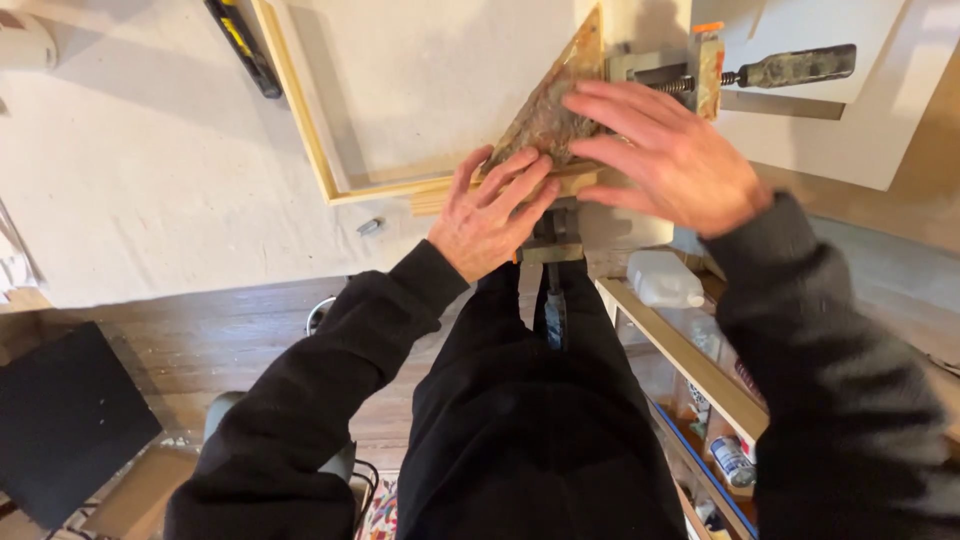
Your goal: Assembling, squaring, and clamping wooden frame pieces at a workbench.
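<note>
Wood frame (300, 130) lies on the white table (150, 180), its near right corner under a mottled triangle (548, 112). Left hand (492, 215) lies flat, fingers spread on the triangle's near tip, gripping nothing. Right hand (668, 155) presses open-fingered on its right edge. One clamp (745, 70) sits far right, another (552, 265) near, below the corner.

Two clamps (745, 68) are lying by the right hand (665, 150); one triangular block (548, 110) and one wooden frame (300, 120) are sitting under both hands.
</note>
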